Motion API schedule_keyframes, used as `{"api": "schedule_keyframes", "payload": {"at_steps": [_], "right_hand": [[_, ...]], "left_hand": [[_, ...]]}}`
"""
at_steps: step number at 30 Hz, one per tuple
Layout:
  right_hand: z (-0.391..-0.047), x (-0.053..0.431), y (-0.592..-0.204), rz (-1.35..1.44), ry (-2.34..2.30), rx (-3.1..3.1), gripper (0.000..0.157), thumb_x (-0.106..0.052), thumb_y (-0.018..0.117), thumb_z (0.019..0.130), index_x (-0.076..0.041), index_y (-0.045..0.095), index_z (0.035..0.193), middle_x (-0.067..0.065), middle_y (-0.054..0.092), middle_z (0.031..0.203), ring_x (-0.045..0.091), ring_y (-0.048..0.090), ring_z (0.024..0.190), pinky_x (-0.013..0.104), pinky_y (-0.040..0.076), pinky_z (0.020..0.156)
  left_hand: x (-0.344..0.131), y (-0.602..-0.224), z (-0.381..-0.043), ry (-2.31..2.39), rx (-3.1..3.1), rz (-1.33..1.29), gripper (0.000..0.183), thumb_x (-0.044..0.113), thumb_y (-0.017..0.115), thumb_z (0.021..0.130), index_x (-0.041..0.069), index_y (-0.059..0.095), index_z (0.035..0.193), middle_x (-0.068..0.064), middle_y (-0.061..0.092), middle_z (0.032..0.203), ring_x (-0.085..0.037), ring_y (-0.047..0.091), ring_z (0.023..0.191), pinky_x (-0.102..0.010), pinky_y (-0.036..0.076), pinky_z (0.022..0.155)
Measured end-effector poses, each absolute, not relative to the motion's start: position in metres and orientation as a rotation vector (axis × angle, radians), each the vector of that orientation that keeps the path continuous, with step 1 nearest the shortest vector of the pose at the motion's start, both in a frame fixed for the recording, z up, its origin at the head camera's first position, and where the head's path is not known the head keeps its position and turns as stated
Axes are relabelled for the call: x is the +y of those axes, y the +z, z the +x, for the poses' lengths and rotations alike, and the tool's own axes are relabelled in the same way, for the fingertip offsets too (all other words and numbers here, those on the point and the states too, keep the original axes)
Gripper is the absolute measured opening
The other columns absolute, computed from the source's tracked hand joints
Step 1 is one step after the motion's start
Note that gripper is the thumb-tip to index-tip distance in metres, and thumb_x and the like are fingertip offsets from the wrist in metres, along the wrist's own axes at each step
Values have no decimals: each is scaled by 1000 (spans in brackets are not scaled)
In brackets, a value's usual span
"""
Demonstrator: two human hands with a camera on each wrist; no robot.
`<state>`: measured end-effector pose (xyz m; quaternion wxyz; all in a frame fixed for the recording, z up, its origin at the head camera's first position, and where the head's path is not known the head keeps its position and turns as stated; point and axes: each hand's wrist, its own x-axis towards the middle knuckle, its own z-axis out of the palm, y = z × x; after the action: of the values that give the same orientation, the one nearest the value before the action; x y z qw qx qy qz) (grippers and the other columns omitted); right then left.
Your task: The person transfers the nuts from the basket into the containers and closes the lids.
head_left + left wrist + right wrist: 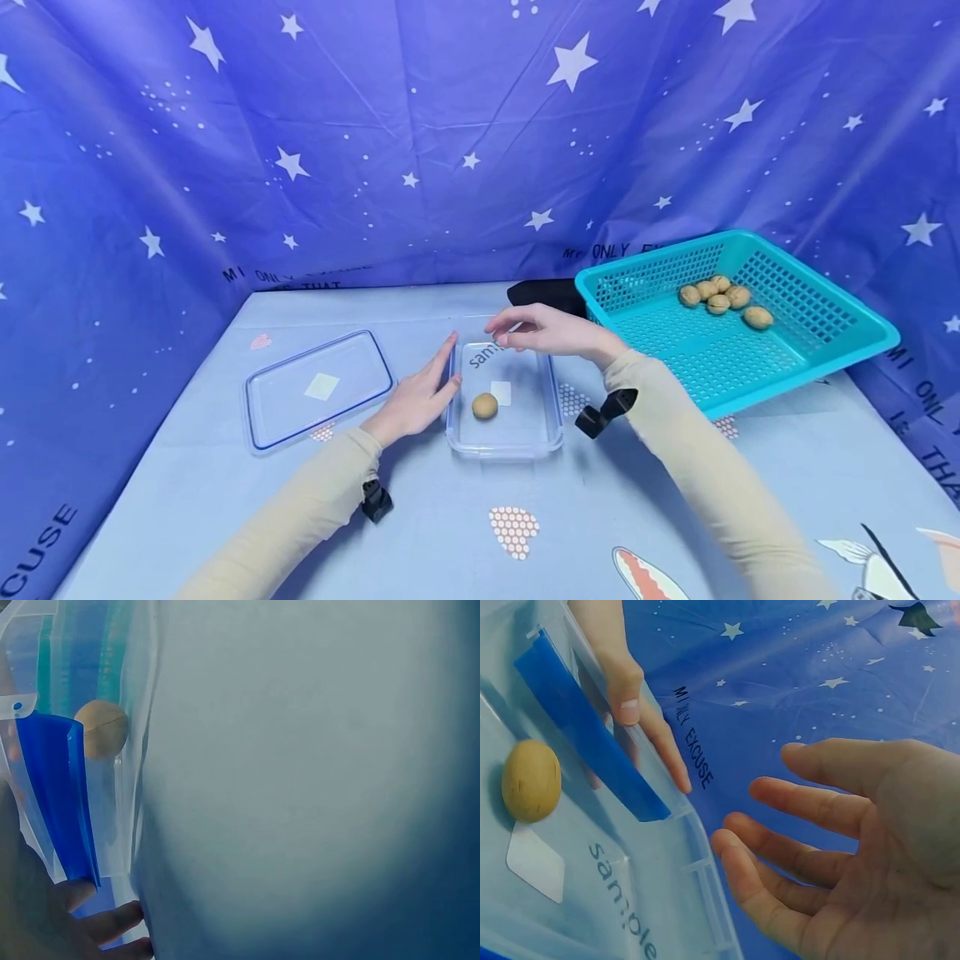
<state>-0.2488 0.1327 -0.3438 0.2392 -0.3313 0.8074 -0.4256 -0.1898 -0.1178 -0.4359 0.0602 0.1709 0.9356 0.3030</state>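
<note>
Beige sleeves (292, 508) | clear box (528, 427) on blue tablecloth (435, 533) | starry curtain (420, 100) behind

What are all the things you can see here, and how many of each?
Box: one, clear with blue parts, middle of table
Walnut in the box: one, tan, near end
Lid: one, clear with blue edging, left of box
Stickers: two, whitish, one on lid, one at box
Basket: one, teal, right of box
Walnuts in the basket: six, tan, far part
Dark item: one, black, beside basket; unclear what
Tablecloth: one, pale blue, underneath
Curtain: one, blue-purple with stars, behind
Wrist devices: two, black, on wrists
Sleeves: two, beige, on arms
Hands: two, bare, around box
</note>
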Motion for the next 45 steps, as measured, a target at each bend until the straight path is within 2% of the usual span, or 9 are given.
{"api": "schedule_keyframes", "payload": {"at_steps": [6,10,16,22,30,37,39,43,45], "right_hand": [[-243,145,-336,-945,-1099,2272,34,-19,55,99,-5,58,130,10,60,125,24,58,108,45,47,92],[-242,156,-328,-955,-1079,2285,34,-15,53,99,-3,57,131,12,58,128,28,55,114,44,46,94],[-242,174,-316,-922,-1083,2298,34,-14,52,100,-2,55,132,14,57,128,29,56,112,43,48,90],[-242,191,-315,-899,-1025,2339,34,-19,51,102,-3,55,132,11,58,125,24,56,104,39,50,85],[-239,211,-310,-861,-991,2382,33,-19,52,101,-4,57,130,11,58,125,22,58,104,40,49,87],[-236,235,-292,-852,-951,2446,34,-20,53,101,-5,56,132,11,58,127,24,58,109,42,48,89],[-236,243,-283,-849,-953,2479,35,-18,52,101,-4,55,133,12,57,128,25,57,110,40,49,88],[-238,259,-266,-829,-935,2534,37,-17,50,102,-3,51,136,14,54,132,27,56,111,34,48,87],[-239,265,-261,-814,-915,2553,38,-18,49,102,-4,50,137,14,54,132,28,57,110,32,50,76]], "left_hand": [[-118,-436,-190,913,2815,536,64,40,36,104,27,2,157,-3,17,157,-40,37,132,-51,30,107],[-118,-435,-190,908,2813,542,64,39,36,104,26,2,157,-3,17,157,-40,37,132,-50,30,107],[-119,-433,-191,909,2806,572,65,39,37,104,23,3,157,-5,17,157,-39,35,133,-48,29,108],[-120,-434,-192,908,2790,568,66,39,38,104,27,0,157,-5,17,157,-37,34,134,-48,28,109],[-121,-433,-192,925,2780,578,68,40,38,103,23,1,157,-6,17,157,-36,33,135,-48,27,109],[-119,-431,-192,945,2773,614,67,38,38,104,22,1,157,-2,11,159,-28,24,141,-43,22,112],[-119,-431,-192,951,2772,621,67,39,38,104,20,1,157,-5,9,160,-28,20,142,-45,21,112],[-120,-431,-191,951,2769,587,68,42,37,103,22,2,157,-15,8,159,-35,19,141,-58,25,107],[-120,-432,-191,952,2764,567,68,42,37,103,25,1,157,-17,11,159,-37,21,140,-60,26,106]]}}
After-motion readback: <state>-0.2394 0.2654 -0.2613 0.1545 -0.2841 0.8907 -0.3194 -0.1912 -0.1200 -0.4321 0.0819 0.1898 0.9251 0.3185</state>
